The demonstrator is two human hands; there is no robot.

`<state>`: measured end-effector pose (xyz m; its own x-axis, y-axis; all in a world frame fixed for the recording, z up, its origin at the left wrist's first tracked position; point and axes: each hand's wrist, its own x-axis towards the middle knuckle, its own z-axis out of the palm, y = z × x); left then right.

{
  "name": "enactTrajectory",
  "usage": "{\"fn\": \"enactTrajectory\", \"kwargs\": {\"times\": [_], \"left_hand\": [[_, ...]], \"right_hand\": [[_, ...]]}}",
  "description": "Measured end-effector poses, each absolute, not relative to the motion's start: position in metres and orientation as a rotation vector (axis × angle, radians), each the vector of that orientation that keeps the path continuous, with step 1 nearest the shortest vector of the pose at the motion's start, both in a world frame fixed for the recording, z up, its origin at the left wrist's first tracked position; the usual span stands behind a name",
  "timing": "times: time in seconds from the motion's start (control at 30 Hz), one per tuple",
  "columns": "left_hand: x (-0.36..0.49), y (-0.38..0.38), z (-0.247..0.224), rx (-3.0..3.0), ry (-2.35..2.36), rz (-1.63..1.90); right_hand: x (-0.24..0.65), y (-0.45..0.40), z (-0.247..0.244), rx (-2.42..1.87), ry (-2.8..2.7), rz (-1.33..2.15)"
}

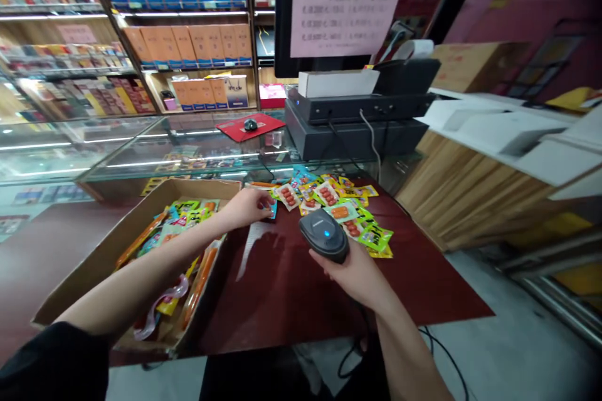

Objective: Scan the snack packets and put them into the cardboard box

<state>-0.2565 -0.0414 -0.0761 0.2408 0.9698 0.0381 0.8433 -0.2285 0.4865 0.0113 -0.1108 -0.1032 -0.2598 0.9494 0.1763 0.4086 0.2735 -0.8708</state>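
Observation:
My right hand [350,276] is wrapped round a dark handheld scanner [324,235] with a blue light on top, above the dark red table [268,301]. Past the right rim of the cardboard box, my left hand [254,205] pinches a small blue packet [273,208]. Just beyond both hands lies a pile of colourful snack packets [345,210], some showing red sausages. The cardboard box [89,257] under my left forearm holds more packets and long orange sticks.
Behind the table stands a glass display counter [188,144] with a mouse [251,124] on a red mat. Dark register equipment [357,131] and a monitor are at the back. White boxes [493,119] sit to the right.

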Motion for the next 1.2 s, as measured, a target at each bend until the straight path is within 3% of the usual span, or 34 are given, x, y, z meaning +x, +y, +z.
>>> {"fn": "enactTrajectory", "kwargs": {"times": [0.2,0.47,0.67,0.9,1.2], "left_hand": [[-0.213,0.011,-0.107,2.728,1.742,-0.049],[-0.196,0.036,-0.127,2.878,1.756,-0.073],[-0.212,0.023,-0.109,2.636,1.666,0.231],[-0.246,-0.023,-0.075,1.729,1.356,0.626],[-0.306,-0.088,-0.049,1.420,1.270,0.729]], "right_hand": [[0.047,-0.102,-0.106,-1.291,-1.764,0.953],[0.063,-0.104,-0.106,-1.265,-1.731,0.915],[0.052,-0.109,-0.106,-1.224,-1.740,0.932],[0.016,-0.120,-0.099,-1.160,-1.774,0.930],[-0.047,-0.136,-0.071,-1.063,-1.943,0.933]]}}
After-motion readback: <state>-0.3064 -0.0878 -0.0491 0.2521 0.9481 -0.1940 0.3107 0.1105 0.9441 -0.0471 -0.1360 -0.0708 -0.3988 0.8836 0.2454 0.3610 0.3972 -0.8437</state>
